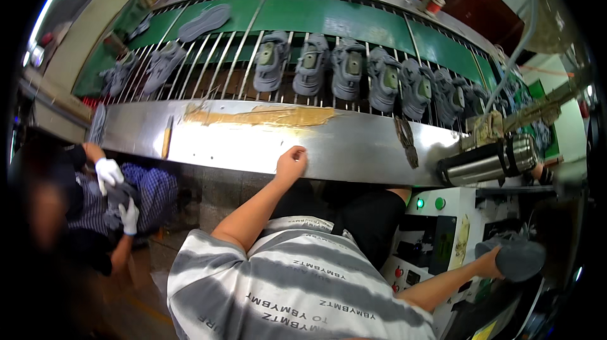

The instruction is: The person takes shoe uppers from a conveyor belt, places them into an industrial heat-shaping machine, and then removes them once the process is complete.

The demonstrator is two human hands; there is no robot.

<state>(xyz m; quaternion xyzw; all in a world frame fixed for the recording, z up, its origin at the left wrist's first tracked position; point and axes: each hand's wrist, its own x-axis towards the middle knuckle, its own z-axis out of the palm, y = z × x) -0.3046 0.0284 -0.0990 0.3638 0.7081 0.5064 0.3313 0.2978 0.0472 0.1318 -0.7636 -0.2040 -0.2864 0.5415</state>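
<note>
Your right hand (489,265) is gripping a grey shoe (523,260) beside the white machine (458,201), its fingers partly hidden. Your left hand (292,164), loosely curled with a small gap showing, is hanging over the metal bench (367,144), holding nothing visible. The shoe is probably feeling light, its upper soft; the stiffer sole edges are likely offering the firmest hold.

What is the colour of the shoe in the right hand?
The shoe in the right hand is grey; the head view shows it best.
</note>
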